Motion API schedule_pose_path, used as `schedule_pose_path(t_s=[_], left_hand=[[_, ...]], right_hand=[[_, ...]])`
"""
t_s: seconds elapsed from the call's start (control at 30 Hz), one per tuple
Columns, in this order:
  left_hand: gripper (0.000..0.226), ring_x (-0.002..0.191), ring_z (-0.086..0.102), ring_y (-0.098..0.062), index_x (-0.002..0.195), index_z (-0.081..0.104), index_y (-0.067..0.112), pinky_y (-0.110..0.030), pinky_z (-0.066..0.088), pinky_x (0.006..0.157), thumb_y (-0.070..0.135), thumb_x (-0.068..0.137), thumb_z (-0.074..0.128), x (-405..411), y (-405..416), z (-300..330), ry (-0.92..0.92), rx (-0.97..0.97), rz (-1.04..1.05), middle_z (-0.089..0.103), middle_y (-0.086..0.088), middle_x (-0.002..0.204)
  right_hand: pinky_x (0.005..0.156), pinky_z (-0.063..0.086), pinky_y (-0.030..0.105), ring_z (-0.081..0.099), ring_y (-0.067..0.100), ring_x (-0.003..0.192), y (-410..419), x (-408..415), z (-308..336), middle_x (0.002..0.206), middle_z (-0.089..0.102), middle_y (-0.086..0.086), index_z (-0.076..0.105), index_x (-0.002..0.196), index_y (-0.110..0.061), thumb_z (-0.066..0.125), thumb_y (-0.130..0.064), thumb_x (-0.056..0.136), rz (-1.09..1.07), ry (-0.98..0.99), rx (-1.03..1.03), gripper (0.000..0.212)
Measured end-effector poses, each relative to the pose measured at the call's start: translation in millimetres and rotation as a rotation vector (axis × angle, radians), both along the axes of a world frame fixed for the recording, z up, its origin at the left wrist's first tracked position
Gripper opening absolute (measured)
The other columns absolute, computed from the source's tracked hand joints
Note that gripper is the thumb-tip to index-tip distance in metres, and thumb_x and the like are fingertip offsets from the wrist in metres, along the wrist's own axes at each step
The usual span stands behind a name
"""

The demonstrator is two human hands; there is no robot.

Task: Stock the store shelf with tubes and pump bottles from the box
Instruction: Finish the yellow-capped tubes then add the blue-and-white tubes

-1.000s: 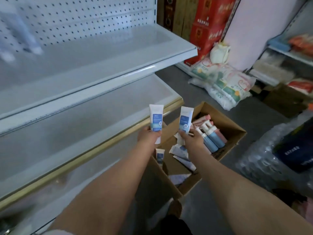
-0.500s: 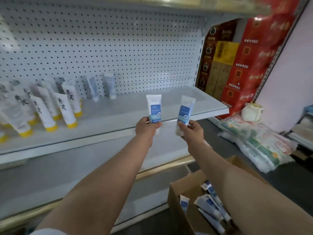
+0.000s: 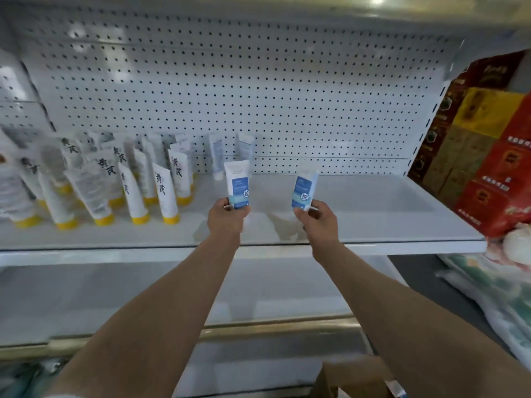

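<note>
My left hand (image 3: 227,218) grips a white tube with a blue label (image 3: 237,185), held upright over the white shelf (image 3: 373,214). A second tube of the same kind (image 3: 304,187) leans slightly in my right hand (image 3: 317,218). Both hands hover above the shelf's middle. Two similar blue-label tubes (image 3: 218,156) stand against the pegboard behind. Several white tubes with yellow caps (image 3: 165,193) crowd the shelf's left part. Only the top corner of the cardboard box (image 3: 353,374) shows at the bottom edge.
The pegboard back wall (image 3: 287,96) rises behind the shelf. A lower shelf (image 3: 86,297) with a gold edge strip lies below. Stacked red and yellow cartons (image 3: 488,145) stand right of the shelf end, with plastic-wrapped bags (image 3: 502,282) on the floor.
Both hands have lifted the two tubes out of the box up over the middle shelf and further in. My view has risen from the box to the shelf.
</note>
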State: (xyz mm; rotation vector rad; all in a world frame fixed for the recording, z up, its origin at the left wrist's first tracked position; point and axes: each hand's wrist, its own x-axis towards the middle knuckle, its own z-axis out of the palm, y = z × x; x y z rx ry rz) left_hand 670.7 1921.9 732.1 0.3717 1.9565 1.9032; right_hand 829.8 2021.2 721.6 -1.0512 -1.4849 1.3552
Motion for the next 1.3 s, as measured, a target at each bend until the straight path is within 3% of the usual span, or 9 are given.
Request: schedule_pose_path(t_s=[0.17, 0.33, 0.47, 0.57, 0.8, 0.93, 1.3], left_hand=[[0.033, 0.079, 0.062, -0.019, 0.104, 0.068, 0.014, -0.028, 0.046, 0.069, 0.014, 0.074, 0.082, -54, 24, -5, 0.044, 0.004, 0.062, 0.068, -0.002, 0.091], [0.028, 0.075, 0.057, -0.018, 0.102, 0.062, 0.017, -0.022, 0.044, 0.062, 0.009, 0.080, 0.077, -102, 53, -11, 0.053, 0.037, 0.047, 0.064, 0.000, 0.086], [0.029, 0.079, 0.061, -0.019, 0.099, 0.061, 0.022, -0.026, 0.045, 0.072, 0.014, 0.078, 0.079, -135, 72, -20, 0.134, -0.048, 0.049, 0.071, -0.003, 0.096], [0.030, 0.081, 0.060, -0.018, 0.104, 0.063, 0.014, -0.026, 0.043, 0.073, 0.011, 0.079, 0.078, -149, 82, -23, 0.140, -0.025, 0.048, 0.068, -0.003, 0.095], [0.031, 0.092, 0.064, -0.022, 0.110, 0.063, 0.017, -0.036, 0.053, 0.086, 0.016, 0.082, 0.076, -163, 92, -31, 0.209, -0.054, 0.061, 0.070, -0.003, 0.104], [0.030, 0.091, 0.061, -0.019, 0.111, 0.063, 0.016, -0.027, 0.044, 0.080, 0.018, 0.083, 0.074, -164, 94, -34, 0.245, -0.080, 0.080, 0.069, -0.002, 0.104], [0.029, 0.095, 0.063, -0.021, 0.111, 0.063, 0.018, -0.026, 0.043, 0.080, 0.025, 0.084, 0.074, -162, 95, -35, 0.255, -0.119, 0.110, 0.071, -0.002, 0.107]], right_hand=[[0.092, 0.056, 0.045, 0.070, 0.018, 0.092, 25, -51, -4, 0.094, 0.073, -0.006, 0.067, 0.096, -0.032, 0.078, -0.027, 0.081, 0.058, -0.046, 0.053, 0.020], [0.094, 0.055, 0.043, 0.069, 0.017, 0.094, 52, -105, -6, 0.096, 0.074, -0.005, 0.067, 0.102, -0.034, 0.077, -0.027, 0.081, 0.082, -0.060, 0.080, 0.024], [0.091, 0.055, 0.037, 0.068, 0.015, 0.094, 69, -142, -7, 0.096, 0.073, -0.008, 0.065, 0.095, -0.038, 0.076, -0.030, 0.081, 0.079, -0.086, 0.105, 0.020], [0.088, 0.052, 0.035, 0.068, 0.015, 0.094, 78, -163, -8, 0.096, 0.073, -0.008, 0.064, 0.094, -0.037, 0.076, -0.030, 0.082, 0.077, -0.114, 0.121, 0.018], [0.082, 0.047, 0.027, 0.066, 0.011, 0.091, 91, -192, -15, 0.095, 0.071, -0.009, 0.068, 0.108, -0.027, 0.075, -0.029, 0.083, 0.094, -0.158, 0.168, 0.025], [0.075, 0.042, 0.024, 0.063, 0.013, 0.089, 94, -200, -17, 0.093, 0.068, -0.009, 0.066, 0.110, -0.025, 0.071, -0.027, 0.087, 0.111, -0.206, 0.188, 0.023], [0.083, 0.042, 0.025, 0.064, 0.015, 0.098, 98, -208, -20, 0.111, 0.072, -0.002, 0.063, 0.120, -0.024, 0.070, -0.031, 0.089, 0.123, -0.296, 0.232, 0.033]])
